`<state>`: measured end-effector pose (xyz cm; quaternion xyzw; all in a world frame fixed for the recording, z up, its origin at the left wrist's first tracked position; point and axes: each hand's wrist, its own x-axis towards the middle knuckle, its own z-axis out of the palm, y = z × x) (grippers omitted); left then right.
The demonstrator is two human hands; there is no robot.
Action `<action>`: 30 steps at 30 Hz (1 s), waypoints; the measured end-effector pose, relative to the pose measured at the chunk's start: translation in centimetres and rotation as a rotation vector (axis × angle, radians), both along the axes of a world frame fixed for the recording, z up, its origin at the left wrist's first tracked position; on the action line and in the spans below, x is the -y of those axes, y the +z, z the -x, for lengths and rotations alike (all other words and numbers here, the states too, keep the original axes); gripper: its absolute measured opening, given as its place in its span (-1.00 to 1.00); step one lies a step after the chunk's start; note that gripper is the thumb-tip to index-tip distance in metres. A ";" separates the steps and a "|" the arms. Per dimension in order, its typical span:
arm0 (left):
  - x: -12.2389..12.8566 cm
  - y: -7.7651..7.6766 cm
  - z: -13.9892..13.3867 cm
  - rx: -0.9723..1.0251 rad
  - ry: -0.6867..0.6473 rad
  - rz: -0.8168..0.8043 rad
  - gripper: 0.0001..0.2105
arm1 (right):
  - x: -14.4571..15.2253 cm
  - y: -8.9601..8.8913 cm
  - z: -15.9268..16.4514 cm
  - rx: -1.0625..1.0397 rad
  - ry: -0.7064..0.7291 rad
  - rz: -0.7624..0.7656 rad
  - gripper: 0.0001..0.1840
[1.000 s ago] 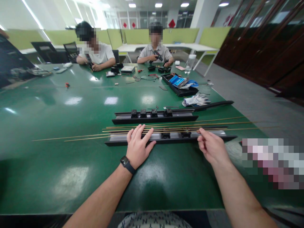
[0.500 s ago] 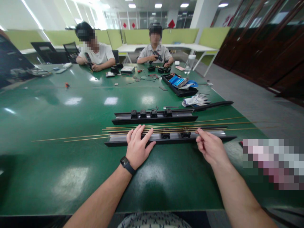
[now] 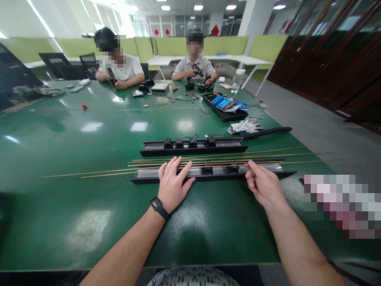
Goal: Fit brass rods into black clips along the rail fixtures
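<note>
My left hand (image 3: 173, 184) lies flat with fingers spread across several thin brass-coloured rods (image 3: 202, 162) and the near black channel (image 3: 205, 177). The pointed thumb and index finger of my right hand (image 3: 264, 183) pinch one rod above the channel's right part. Two black blocks (image 3: 232, 167) sit in this channel between my hands. The rods run lengthwise along it and stick out past both ends. Behind it lies a second black channel (image 3: 193, 151) with several black blocks inside. A dark watch (image 3: 159, 207) is on my left wrist.
Gloves (image 3: 245, 126) and a long black strip (image 3: 269, 132) lie behind the channels. Farther back stands a black tray (image 3: 230, 116) with blue items. Two people (image 3: 127, 71) sit across the green table (image 3: 125, 222), handling dark parts. A bottle (image 3: 237, 81) stands at the far right.
Both hands hold nearly the same position. One rod tip at the left has shifted very slightly to the right; nothing else has visibly moved.
</note>
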<state>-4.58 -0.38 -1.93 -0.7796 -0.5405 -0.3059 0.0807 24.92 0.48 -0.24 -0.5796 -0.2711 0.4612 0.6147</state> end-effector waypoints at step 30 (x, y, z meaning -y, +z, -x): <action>0.0 0.1 0.0 0.001 -0.007 -0.003 -0.54 | 0.0 0.0 -0.1 0.005 0.012 -0.005 -0.61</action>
